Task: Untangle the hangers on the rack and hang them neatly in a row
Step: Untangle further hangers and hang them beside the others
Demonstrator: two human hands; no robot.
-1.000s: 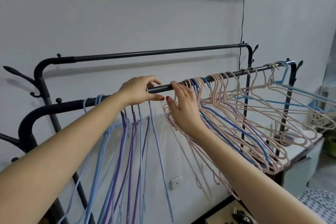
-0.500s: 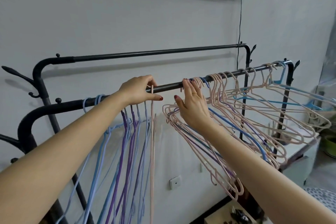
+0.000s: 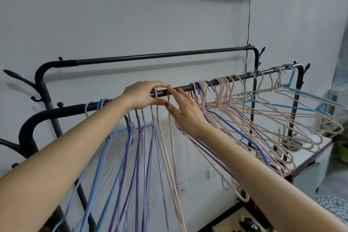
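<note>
The black front rail (image 3: 71,108) carries blue and purple hangers (image 3: 131,147) that hang straight on its left part. To their right hang two pink hangers (image 3: 163,147) side by side. My left hand (image 3: 141,98) curls over the rail and pinches the hook of the left pink hanger. Just to its right, my right hand (image 3: 185,113) holds the hook of the second pink hanger between thumb and fingers at the rail. Further right, a tangled bunch of pink, blue and purple hangers (image 3: 263,118) leans askew along the rail.
A second, higher back rail (image 3: 160,55) runs behind, close to the white wall. Coat hooks (image 3: 17,77) stick out at the rack's left end. A white table (image 3: 310,154) stands under the tangled bunch at right. A black cable (image 3: 248,24) hangs down the wall.
My right hand pulled a second pink hanger out of the tangle and moved it left along the rail, next to the first pink one. My left hand stayed at the rail.
</note>
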